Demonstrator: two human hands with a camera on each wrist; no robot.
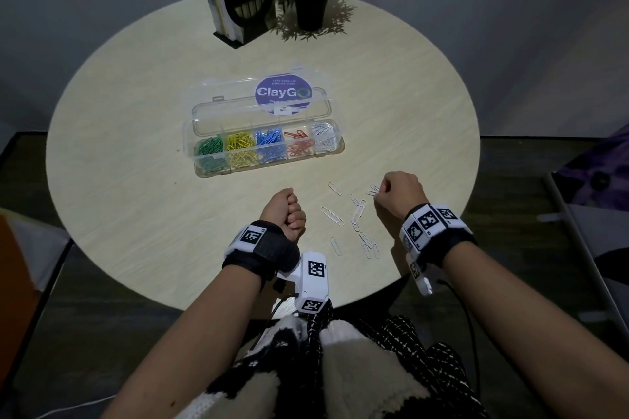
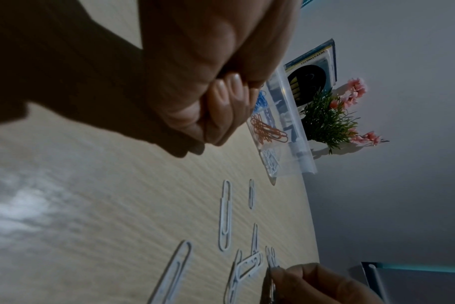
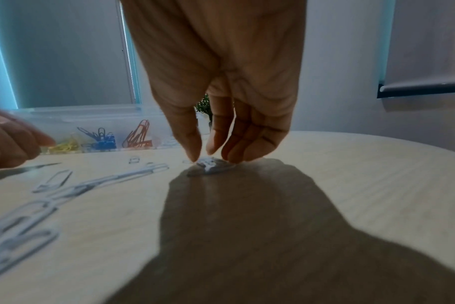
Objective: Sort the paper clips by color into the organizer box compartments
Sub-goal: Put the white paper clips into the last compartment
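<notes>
Right hand fingers pinched on white paper clips at the counter, grip blurred; left hand fisted, apparently empty.

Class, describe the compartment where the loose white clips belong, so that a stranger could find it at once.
Find the clear organizer box in the middle of the round table. Its row runs green, yellow, blue, red, white; take the white compartment at the right end, beside the red clips.

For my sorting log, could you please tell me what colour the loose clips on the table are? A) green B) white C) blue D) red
B: the loose clips lying on the table near the right hand are all white.
</notes>
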